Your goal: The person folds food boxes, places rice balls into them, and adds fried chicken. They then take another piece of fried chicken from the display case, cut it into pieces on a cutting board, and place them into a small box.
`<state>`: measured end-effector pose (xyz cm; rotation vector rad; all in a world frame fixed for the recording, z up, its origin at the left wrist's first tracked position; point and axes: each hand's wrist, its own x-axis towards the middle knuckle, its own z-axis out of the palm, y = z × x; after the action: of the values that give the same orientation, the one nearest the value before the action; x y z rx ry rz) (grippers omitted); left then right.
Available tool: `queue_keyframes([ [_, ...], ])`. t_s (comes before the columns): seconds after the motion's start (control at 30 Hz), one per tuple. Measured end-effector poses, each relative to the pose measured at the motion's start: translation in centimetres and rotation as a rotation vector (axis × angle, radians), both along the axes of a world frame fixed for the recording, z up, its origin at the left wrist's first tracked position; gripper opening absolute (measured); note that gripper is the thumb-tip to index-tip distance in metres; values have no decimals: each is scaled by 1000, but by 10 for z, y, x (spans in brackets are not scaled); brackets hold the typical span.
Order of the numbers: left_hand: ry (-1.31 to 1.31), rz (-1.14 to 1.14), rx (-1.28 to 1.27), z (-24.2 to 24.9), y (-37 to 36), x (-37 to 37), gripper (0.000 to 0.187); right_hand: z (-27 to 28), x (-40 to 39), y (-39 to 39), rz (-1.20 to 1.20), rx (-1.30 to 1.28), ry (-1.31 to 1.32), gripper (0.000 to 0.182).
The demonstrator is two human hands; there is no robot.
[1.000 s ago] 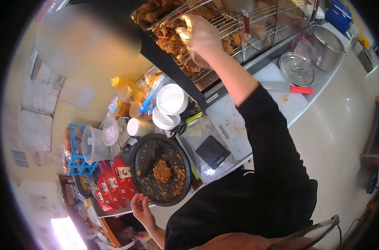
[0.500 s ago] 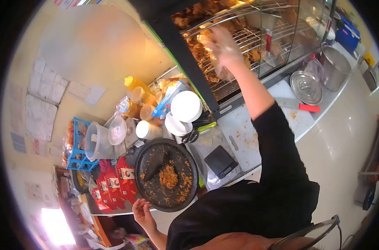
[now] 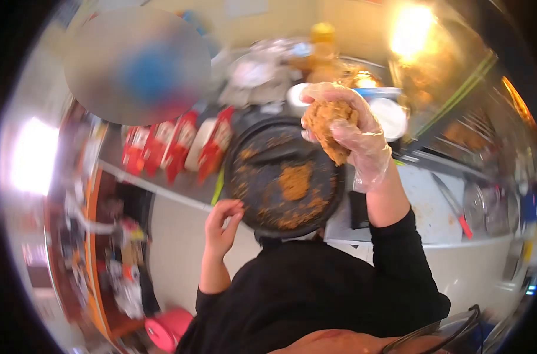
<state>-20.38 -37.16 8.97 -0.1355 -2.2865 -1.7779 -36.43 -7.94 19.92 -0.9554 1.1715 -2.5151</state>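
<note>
Gloved right hand [image 3: 354, 138] has come from the rack, now clutching chicken [image 3: 330, 127] over the mortar [image 3: 283, 174]; left hand [image 3: 221, 221] is empty, fingers loosely curled.

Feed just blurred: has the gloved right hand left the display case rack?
Yes. The right hand now holds a fried chicken piece over the round black tray, away from the rack.

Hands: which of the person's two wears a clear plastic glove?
The right hand, gloved and gripping a piece of breaded fried chicken; the left hand is bare and empty.
</note>
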Motion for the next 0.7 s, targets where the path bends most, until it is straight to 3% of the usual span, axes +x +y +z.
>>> queue_keyframes([
  [0.1,-30,44,-26,-7,-59,26,28,-4,-17,-112,-50,309,160,43],
  [0.13,-36,80,-33,-9,-84,32,28,-1,-15,-153,22,226,-17,43],
  [0.17,-36,113,-36,-15,-107,43,29,-9,-29,-192,83,186,30,43],
  [0.23,-42,195,-7,-23,-151,59,30,-20,-52,-267,-59,428,195,42],
  [0.37,-82,368,62,-38,-231,91,33,-54,-109,-369,233,1485,640,43],
  [0.47,-82,470,130,-46,-274,106,33,-115,-149,-416,461,2072,929,41],
  [0.5,-87,475,130,-47,-284,108,33,-108,-153,-418,559,2118,991,34],
  [0.53,-91,483,130,-49,-293,110,33,-74,-140,-420,537,2239,871,34],
  [0.6,-92,503,153,-56,-309,107,32,-82,-164,-416,190,2207,1112,30],
  [0.63,-96,509,175,-63,-314,104,32,-27,-137,-425,-13,2197,911,25],
  [0.67,-103,509,195,-67,-318,101,31,-2,-128,-434,-191,2040,814,25],
  [0.7,-106,476,187,-67,-321,96,31,8,-122,-445,-310,1911,901,28],
])
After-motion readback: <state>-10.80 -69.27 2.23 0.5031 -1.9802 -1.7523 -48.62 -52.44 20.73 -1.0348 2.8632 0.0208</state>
